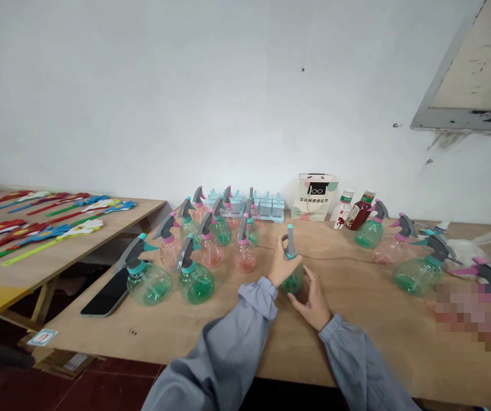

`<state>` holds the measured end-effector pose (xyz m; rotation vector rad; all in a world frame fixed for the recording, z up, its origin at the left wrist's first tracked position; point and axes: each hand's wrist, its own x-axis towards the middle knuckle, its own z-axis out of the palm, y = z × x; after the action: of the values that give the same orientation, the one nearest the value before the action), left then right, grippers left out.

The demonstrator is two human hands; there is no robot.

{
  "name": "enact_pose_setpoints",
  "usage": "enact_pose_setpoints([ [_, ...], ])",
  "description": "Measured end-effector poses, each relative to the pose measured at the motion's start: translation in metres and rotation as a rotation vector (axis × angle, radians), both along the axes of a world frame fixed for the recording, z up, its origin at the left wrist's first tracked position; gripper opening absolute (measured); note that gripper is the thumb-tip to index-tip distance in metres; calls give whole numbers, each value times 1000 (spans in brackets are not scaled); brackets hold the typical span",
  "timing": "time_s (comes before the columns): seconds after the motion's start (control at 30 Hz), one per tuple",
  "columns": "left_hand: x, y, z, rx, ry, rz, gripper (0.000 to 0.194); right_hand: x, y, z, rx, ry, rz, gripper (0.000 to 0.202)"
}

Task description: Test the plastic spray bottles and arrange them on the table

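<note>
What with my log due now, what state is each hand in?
Left hand: closed around the neck of a green spray bottle.
Right hand: open, cupped beside the same bottle; whether it touches can't be told.

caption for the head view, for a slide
Left hand and right hand around a green spray bottle, with more green and pink ones on the wooden table.

place: workshop, likely
surface [228,337]: bare wood, many similar spray bottles [196,285]
left surface [35,273]: rowed hand-topped sticks [85,228]
wall [143,85]: plain, stained
</note>
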<state>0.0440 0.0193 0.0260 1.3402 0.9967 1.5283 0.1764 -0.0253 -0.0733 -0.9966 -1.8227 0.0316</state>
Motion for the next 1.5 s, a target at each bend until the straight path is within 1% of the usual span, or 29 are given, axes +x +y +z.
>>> enact_pose_setpoints([
  [0.1,-12,6,-2,-36,-154,144,47,5,0,2,0,76,8,87],
  [0.13,-17,6,-3,-75,-210,166,43,7,1,3,7,110,-5,86],
  [0.17,-21,5,-3,-120,-255,159,40,10,3,4,14,145,-21,84],
  [0.2,-25,3,-3,-163,-282,123,38,11,4,5,19,176,-37,81],
  [0.27,-32,-5,-1,-237,-289,-1,35,14,7,6,16,222,-66,75],
  [0.33,-37,-14,2,-298,-291,-107,41,15,8,6,1,238,-79,71],
  [0.4,-38,-20,5,-336,-314,-172,47,15,8,6,-14,238,-71,68],
  [0.5,-38,-23,8,-319,-361,-233,50,14,7,6,-17,246,-65,65],
  [0.67,-44,-23,17,-386,-359,-411,40,16,7,7,-11,277,-78,63],
  [0.83,-52,-27,28,-365,-358,-540,39,17,6,10,-4,275,-76,61],
  [0.9,-52,-28,28,-385,-355,-606,37,17,6,10,-8,278,-75,60],
  [0.97,-51,-27,24,-410,-354,-655,36,17,6,11,-17,285,-82,60],
  [1.03,-49,-24,18,-421,-372,-647,32,17,6,11,-21,288,-86,59],
  [1.1,-47,-21,13,-415,-393,-586,27,17,6,10,-11,286,-83,59],
  [1.17,-46,-19,10,-395,-392,-534,22,17,6,10,2,284,-77,58],
  [1.2,-45,-19,10,-382,-380,-529,22,17,7,10,6,285,-75,58],
  [1.37,-48,-22,16,-333,-281,-614,30,20,8,11,-18,281,-108,56],
  [1.5,-48,-22,14,-351,-275,-592,27,35,13,15,17,287,-215,55],
])
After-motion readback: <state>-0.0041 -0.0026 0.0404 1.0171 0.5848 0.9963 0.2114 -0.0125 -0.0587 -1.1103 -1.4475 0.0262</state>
